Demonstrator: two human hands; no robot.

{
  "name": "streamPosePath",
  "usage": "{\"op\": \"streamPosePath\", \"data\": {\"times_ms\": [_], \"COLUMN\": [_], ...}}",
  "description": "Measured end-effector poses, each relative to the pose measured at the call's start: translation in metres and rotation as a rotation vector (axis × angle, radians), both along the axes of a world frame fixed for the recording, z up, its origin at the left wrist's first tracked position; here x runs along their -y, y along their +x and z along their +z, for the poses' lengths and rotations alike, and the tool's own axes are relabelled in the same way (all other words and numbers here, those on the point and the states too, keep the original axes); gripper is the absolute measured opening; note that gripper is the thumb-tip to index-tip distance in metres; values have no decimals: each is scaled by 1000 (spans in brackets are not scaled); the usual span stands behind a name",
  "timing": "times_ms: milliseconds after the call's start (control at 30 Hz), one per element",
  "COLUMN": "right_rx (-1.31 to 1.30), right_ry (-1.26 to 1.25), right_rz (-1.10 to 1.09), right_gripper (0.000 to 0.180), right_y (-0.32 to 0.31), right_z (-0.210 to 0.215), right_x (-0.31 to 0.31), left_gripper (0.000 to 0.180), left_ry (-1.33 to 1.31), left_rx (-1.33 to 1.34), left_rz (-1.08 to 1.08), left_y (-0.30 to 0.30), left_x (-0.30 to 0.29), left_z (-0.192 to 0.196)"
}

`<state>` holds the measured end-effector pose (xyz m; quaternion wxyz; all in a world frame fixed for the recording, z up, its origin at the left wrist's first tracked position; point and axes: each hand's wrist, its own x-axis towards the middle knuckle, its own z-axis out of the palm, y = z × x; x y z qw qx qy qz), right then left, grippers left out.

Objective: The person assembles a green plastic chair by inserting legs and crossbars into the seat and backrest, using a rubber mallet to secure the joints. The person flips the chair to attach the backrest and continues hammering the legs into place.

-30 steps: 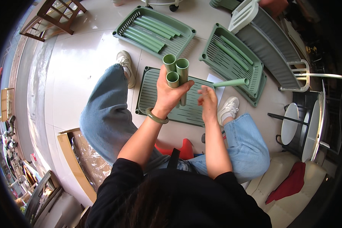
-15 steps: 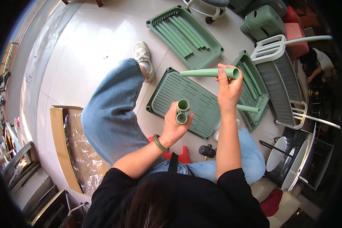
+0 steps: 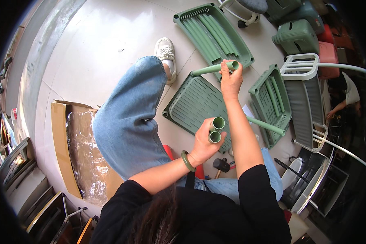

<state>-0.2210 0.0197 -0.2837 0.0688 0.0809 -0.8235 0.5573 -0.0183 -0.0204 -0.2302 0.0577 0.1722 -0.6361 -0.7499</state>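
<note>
My right hand (image 3: 232,79) is closed round the near end of a light green tube (image 3: 209,70). That tube's far end meets the far corner of a dark green slatted shelf (image 3: 197,101) on the floor; whether it sits in the corner socket I cannot tell. Lower and nearer to me, my left hand (image 3: 204,143) grips two more green tubes (image 3: 214,137) side by side, their open ends facing up. My left hand and forearm overlap the near part of the shelf. A green bangle (image 3: 187,161) circles my left wrist.
Beyond the shelf lies a green tray (image 3: 243,51) holding several tubes. Another tray (image 3: 288,116) with tubes stands right, a loose tube (image 3: 266,125) across it. A black-headed mallet (image 3: 221,164) lies near my legs. An open cardboard box (image 3: 61,150) is left, a grey folding chair (image 3: 305,110) right.
My right hand has moved the tube away from me, bringing its far end to the shelf's corner. My left hand still holds its two tubes. The whole view has shifted.
</note>
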Motion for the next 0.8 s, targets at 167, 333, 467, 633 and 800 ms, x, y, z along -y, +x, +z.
{"op": "streamPosePath", "data": {"times_ms": [167, 333, 467, 633, 800], "right_rx": [19, -28, -13, -79, 146], "right_ry": [-18, 140, 123, 221, 187], "right_rz": [32, 231, 187, 139, 84], "right_gripper": [31, 32, 34, 41, 66], "right_y": [-4, 1, 5, -10, 7], "right_z": [-3, -6, -15, -24, 2], "right_x": [5, 7, 12, 26, 5], "left_gripper": [40, 40, 40, 36, 30], "left_ry": [9, -12, -11, -49, -136], "left_rx": [-3, 13, 43, -16, -103], "left_rz": [8, 32, 32, 54, 60], "left_y": [-4, -6, -7, -12, -9], "left_x": [4, 6, 5, 8, 18], "left_z": [2, 1, -5, -9, -13]}}
